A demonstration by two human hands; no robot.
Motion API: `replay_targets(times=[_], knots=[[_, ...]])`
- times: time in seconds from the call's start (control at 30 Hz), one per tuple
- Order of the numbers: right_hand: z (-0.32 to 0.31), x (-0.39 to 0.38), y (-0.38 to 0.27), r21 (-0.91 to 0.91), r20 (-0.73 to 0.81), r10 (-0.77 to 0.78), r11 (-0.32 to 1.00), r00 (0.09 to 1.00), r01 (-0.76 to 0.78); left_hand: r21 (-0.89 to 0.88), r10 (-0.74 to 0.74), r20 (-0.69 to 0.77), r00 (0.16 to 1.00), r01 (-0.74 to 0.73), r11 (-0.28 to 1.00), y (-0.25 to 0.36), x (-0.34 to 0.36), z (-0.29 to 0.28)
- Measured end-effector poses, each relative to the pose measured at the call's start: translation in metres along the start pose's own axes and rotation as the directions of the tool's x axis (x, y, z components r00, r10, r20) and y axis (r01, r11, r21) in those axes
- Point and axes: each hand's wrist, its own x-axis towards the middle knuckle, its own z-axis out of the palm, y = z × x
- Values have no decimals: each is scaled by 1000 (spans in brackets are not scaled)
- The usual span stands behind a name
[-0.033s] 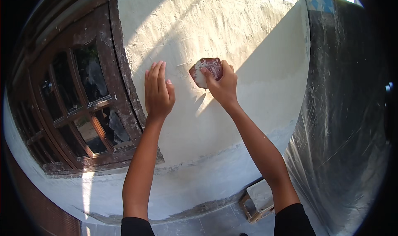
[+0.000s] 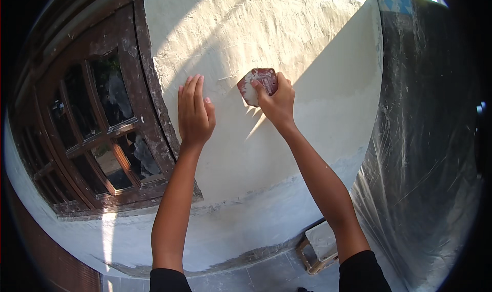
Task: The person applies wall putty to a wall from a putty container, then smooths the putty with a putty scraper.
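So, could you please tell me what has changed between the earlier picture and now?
The right hand and the dark red scraper in its grip shifted slightly up and right across the wall; the sunlit streaks below changed shape. Nothing was taken hold of or let go. The left hand, open beside the window, stayed practically as it was.

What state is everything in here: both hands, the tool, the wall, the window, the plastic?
Left hand: open, fingers extended, at the wall; contact unclear.
Right hand: closed on the red scraper.
Red scraper: gripped, smeared with pale material.
Wall: rough above, smoother below; part sunlit, part shaded.
Brown window: appears shut, frame spotted pale.
Dark plastic sheet: creased, pale-streaked.
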Motion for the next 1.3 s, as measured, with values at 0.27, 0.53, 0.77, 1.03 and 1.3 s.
replay_targets(times=[0.27, 0.53, 0.77, 1.03, 1.3], knots=[[3, -9, -16, 192, 96, 39, 980, 995, -57, -12, 4, -2, 1000, -4, 1000, -1, 1, 0], [12, -12, -30, 251, 52, 2, 968, 999, -15, -10, 0, -15, 1000, 0, 1000, -2, 1, 0], [15, 2, -40, 454, -33, 221, 872, 975, -182, -27, 3, -16, 1000, -4, 1000, 1, 1, 1], [16, 8, -44, 450, -92, 255, 873, 963, -188, -19, 19, -26, 999, -19, 1000, -1, 2, 2], [8, 7, -32, 510, -47, 320, 822, 946, -253, -44, 24, -36, 999, -25, 999, 2, 1, 2]])
